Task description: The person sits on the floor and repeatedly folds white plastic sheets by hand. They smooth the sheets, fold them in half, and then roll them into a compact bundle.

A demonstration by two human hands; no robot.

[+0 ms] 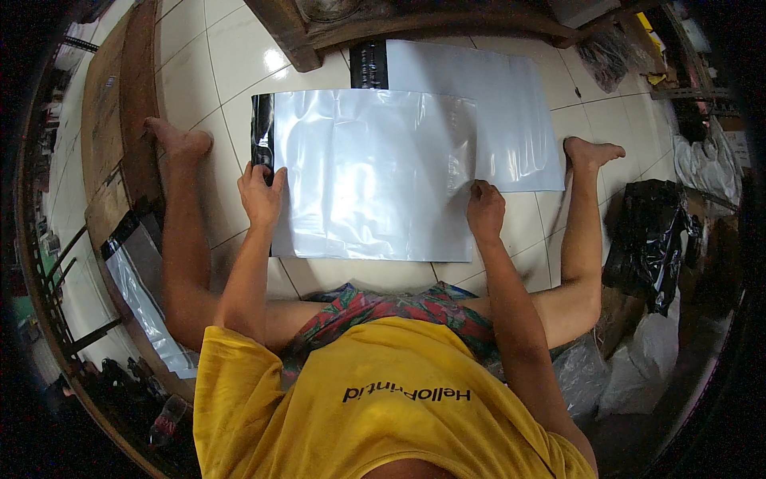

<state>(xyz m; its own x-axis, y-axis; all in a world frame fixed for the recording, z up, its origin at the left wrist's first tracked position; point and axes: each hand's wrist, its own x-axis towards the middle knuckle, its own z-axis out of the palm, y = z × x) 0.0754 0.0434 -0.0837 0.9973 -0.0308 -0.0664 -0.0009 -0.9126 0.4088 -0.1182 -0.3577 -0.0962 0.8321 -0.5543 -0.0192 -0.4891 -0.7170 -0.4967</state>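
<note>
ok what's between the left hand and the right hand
In the head view, the nearer silvery sheet spans that stretch, with the left hand at its black-edged side and the right hand at its opposite edge.

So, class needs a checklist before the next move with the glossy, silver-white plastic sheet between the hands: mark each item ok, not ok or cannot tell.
1. Left hand at the left edge of the glossy, silver-white, rectangular plastic sheet: ok.
2. Right hand at the opposite edge: ok, fingers curled there.
3. Surface smooth: not ok, creases show.
4. Clear of the second silver-white plastic sheet behind: not ok, the front one overlaps it.
5. Glossy black strip on the left side: ok, visible.
6. Anything inside or underneath: cannot tell, hidden.
</note>
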